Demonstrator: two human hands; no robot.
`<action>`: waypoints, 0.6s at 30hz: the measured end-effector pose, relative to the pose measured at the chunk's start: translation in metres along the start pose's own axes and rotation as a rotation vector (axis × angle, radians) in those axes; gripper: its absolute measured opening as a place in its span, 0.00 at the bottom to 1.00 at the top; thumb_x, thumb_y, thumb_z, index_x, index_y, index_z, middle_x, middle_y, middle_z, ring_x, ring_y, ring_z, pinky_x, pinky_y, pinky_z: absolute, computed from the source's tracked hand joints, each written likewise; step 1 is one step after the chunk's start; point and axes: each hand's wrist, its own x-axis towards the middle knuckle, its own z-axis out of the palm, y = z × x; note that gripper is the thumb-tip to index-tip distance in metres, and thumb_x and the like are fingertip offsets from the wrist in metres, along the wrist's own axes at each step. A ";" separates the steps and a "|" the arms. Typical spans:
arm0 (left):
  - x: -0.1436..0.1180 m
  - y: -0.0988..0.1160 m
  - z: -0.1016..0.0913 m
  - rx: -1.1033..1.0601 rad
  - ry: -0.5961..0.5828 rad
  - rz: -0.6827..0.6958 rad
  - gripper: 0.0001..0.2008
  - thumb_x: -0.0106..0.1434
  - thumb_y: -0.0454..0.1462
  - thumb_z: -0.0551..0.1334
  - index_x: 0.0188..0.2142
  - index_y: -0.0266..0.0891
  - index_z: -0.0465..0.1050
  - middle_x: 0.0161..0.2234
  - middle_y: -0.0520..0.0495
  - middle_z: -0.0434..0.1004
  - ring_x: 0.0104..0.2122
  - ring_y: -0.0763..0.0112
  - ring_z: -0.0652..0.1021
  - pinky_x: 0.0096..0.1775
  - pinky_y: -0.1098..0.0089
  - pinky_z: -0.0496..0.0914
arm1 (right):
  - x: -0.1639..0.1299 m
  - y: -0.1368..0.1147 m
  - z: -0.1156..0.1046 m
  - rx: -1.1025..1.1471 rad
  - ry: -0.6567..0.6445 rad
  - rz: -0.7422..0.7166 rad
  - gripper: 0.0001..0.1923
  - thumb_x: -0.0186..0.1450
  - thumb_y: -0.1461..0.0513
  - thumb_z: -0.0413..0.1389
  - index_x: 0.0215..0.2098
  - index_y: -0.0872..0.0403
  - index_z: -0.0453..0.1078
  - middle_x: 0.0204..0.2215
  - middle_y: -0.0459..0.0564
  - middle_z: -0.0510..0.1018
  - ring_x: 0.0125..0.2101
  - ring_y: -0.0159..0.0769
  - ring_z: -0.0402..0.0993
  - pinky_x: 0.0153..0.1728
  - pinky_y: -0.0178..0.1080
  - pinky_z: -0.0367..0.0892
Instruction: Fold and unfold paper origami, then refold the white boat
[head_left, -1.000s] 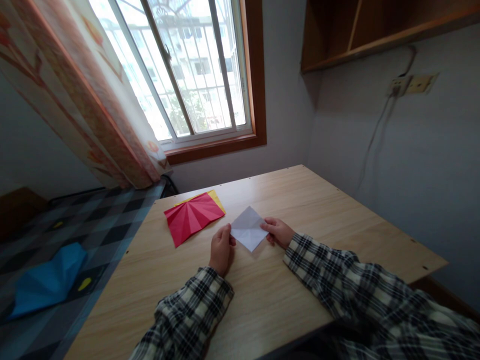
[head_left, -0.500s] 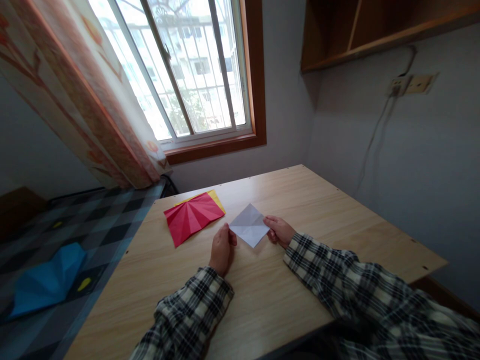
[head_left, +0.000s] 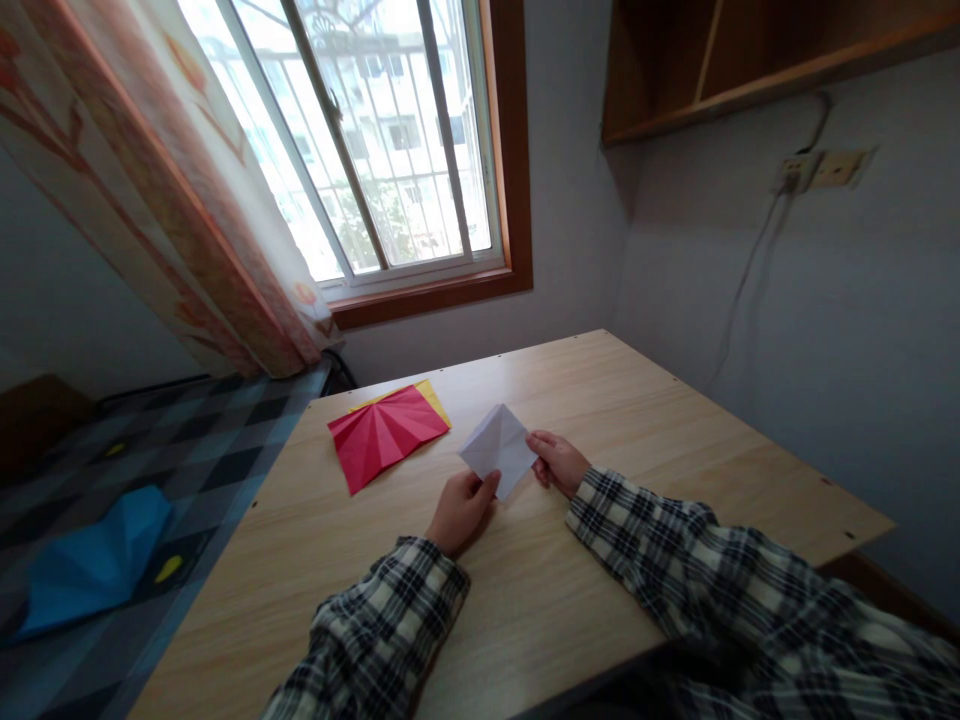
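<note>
A small white square of creased paper is held just above the wooden table, standing on a corner like a diamond. My left hand pinches its lower corner from below. My right hand pinches its right corner. Both arms wear plaid sleeves. To the left of the white paper lies a red pleated paper with a yellow sheet showing under its far edge.
A blue folded paper lies on the checkered floor at the left. A window and a patterned curtain stand behind the table. A wooden shelf and a wall socket with a cable are on the right wall.
My left hand has slid from the paper's left corner to its lower corner. The white paper has tilted up and turned slightly. My right hand keeps its grip.
</note>
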 end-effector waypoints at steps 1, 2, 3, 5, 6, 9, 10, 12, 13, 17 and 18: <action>0.000 -0.001 0.000 0.009 0.016 -0.004 0.22 0.61 0.52 0.57 0.27 0.35 0.73 0.24 0.47 0.75 0.26 0.68 0.71 0.30 0.70 0.65 | 0.000 0.000 0.000 0.000 -0.009 -0.002 0.27 0.51 0.41 0.61 0.31 0.54 0.64 0.11 0.35 0.63 0.11 0.23 0.55 0.09 0.28 0.52; 0.001 -0.002 0.000 0.013 0.030 -0.007 0.22 0.61 0.52 0.57 0.27 0.35 0.73 0.23 0.47 0.74 0.25 0.69 0.71 0.29 0.70 0.64 | 0.000 -0.001 0.000 -0.003 -0.024 -0.004 0.27 0.51 0.41 0.61 0.31 0.54 0.64 0.11 0.35 0.63 0.11 0.23 0.55 0.10 0.28 0.52; 0.001 -0.002 0.000 0.011 0.044 -0.010 0.22 0.61 0.52 0.57 0.27 0.35 0.73 0.23 0.48 0.73 0.24 0.69 0.71 0.29 0.70 0.64 | 0.000 -0.001 -0.001 -0.008 -0.041 -0.005 0.26 0.52 0.41 0.61 0.30 0.54 0.65 0.12 0.36 0.64 0.11 0.23 0.55 0.10 0.28 0.52; 0.001 -0.002 -0.001 0.000 0.061 -0.014 0.22 0.60 0.52 0.57 0.26 0.35 0.72 0.22 0.48 0.72 0.24 0.69 0.70 0.28 0.71 0.64 | 0.001 0.000 -0.001 -0.021 -0.075 -0.004 0.26 0.52 0.42 0.62 0.30 0.54 0.65 0.12 0.36 0.64 0.11 0.24 0.55 0.10 0.28 0.53; 0.001 -0.002 -0.001 -0.007 0.066 -0.015 0.22 0.60 0.53 0.57 0.26 0.35 0.72 0.22 0.48 0.72 0.24 0.69 0.70 0.28 0.71 0.64 | 0.001 0.000 -0.002 -0.026 -0.085 0.000 0.26 0.51 0.42 0.62 0.29 0.55 0.65 0.12 0.36 0.64 0.11 0.24 0.56 0.10 0.29 0.53; 0.002 -0.001 -0.001 -0.039 0.070 -0.023 0.23 0.59 0.53 0.58 0.26 0.35 0.73 0.22 0.48 0.72 0.24 0.69 0.70 0.28 0.70 0.64 | 0.001 0.000 -0.003 -0.038 -0.079 0.024 0.27 0.50 0.41 0.63 0.26 0.55 0.65 0.13 0.38 0.66 0.12 0.24 0.57 0.11 0.30 0.54; 0.002 -0.001 -0.001 -0.057 0.069 -0.024 0.23 0.59 0.54 0.58 0.26 0.35 0.73 0.23 0.47 0.73 0.25 0.69 0.71 0.28 0.70 0.64 | 0.001 0.000 -0.003 -0.041 -0.071 0.031 0.27 0.49 0.41 0.63 0.26 0.55 0.65 0.14 0.39 0.66 0.12 0.24 0.57 0.11 0.30 0.54; 0.002 -0.001 -0.002 -0.100 0.051 -0.022 0.23 0.59 0.54 0.58 0.29 0.34 0.74 0.25 0.46 0.75 0.26 0.68 0.72 0.30 0.70 0.65 | 0.000 -0.001 -0.002 -0.041 -0.056 0.039 0.28 0.49 0.41 0.63 0.25 0.55 0.65 0.14 0.39 0.67 0.13 0.24 0.58 0.12 0.30 0.54; 0.002 -0.001 -0.002 -0.118 0.026 -0.022 0.23 0.59 0.54 0.59 0.30 0.34 0.75 0.26 0.46 0.76 0.27 0.68 0.72 0.30 0.70 0.66 | -0.001 -0.002 -0.002 -0.039 -0.050 0.040 0.28 0.49 0.41 0.64 0.26 0.55 0.65 0.14 0.39 0.67 0.13 0.24 0.58 0.12 0.30 0.55; 0.001 0.001 -0.003 -0.119 -0.077 -0.035 0.20 0.57 0.52 0.62 0.29 0.35 0.74 0.26 0.47 0.76 0.27 0.68 0.73 0.31 0.70 0.66 | -0.003 -0.004 -0.001 -0.024 -0.038 0.036 0.27 0.49 0.42 0.64 0.26 0.55 0.64 0.14 0.39 0.67 0.13 0.24 0.58 0.12 0.29 0.55; 0.001 0.002 -0.003 -0.108 -0.081 -0.039 0.20 0.57 0.52 0.62 0.28 0.35 0.74 0.26 0.47 0.76 0.26 0.68 0.73 0.31 0.70 0.66 | -0.004 -0.005 0.000 -0.021 -0.036 0.035 0.27 0.49 0.42 0.64 0.26 0.55 0.64 0.14 0.39 0.67 0.13 0.24 0.58 0.12 0.29 0.55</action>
